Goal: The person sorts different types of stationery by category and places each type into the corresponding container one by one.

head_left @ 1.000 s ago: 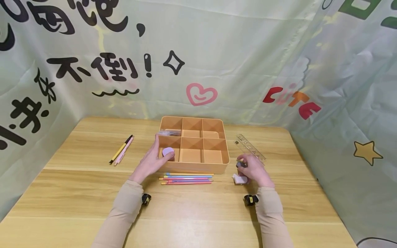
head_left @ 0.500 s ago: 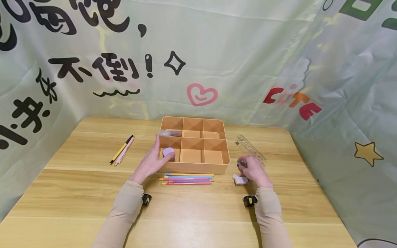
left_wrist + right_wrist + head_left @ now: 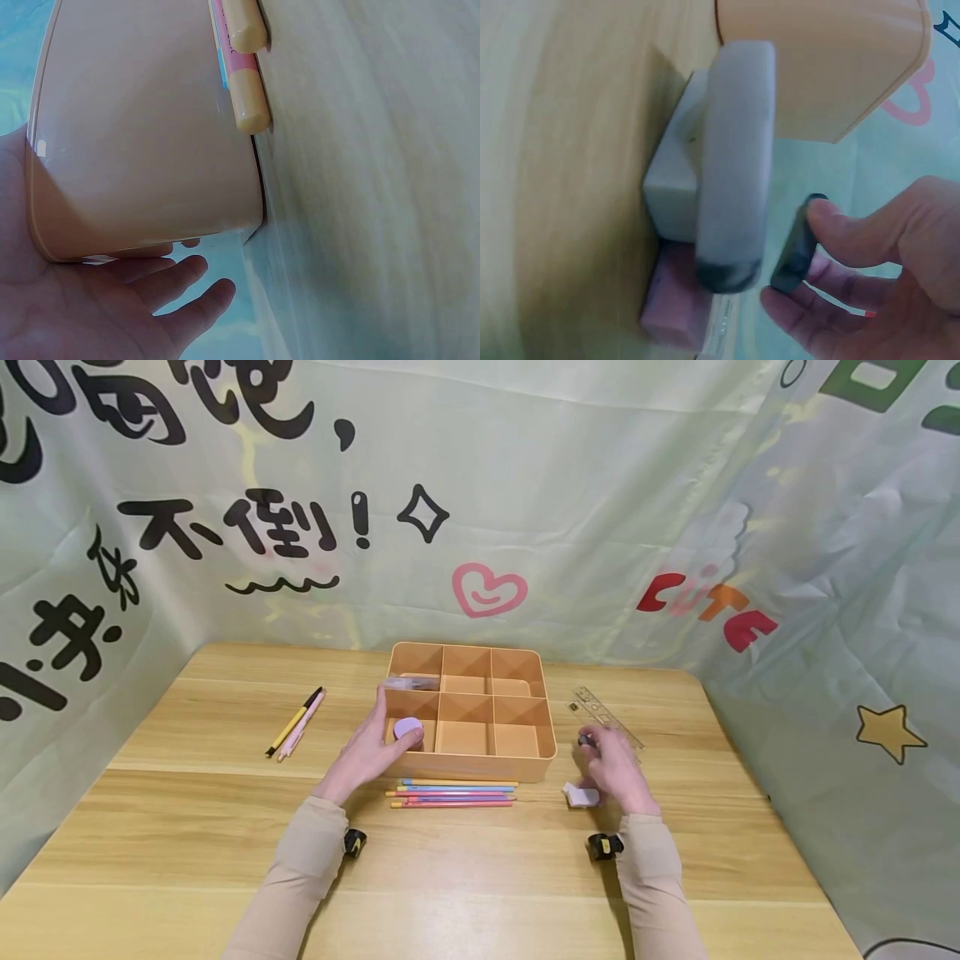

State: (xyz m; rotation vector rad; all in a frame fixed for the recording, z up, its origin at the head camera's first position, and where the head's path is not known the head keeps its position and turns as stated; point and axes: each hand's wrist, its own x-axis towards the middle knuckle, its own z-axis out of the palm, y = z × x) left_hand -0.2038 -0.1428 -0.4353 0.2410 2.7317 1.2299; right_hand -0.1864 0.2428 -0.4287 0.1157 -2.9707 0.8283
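Pointing sideways, pinched dark block (image 3: 796, 249)

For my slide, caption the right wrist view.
Right hand pinching a small dark block near a white block and a pink block, orange box beyond.

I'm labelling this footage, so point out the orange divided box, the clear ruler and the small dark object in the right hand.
Orange divided box (image 3: 465, 767): head view, front wall.
Clear ruler (image 3: 594, 708): head view, its uncovered part.
Small dark object (image 3: 796, 251): right wrist view, middle of its visible side.
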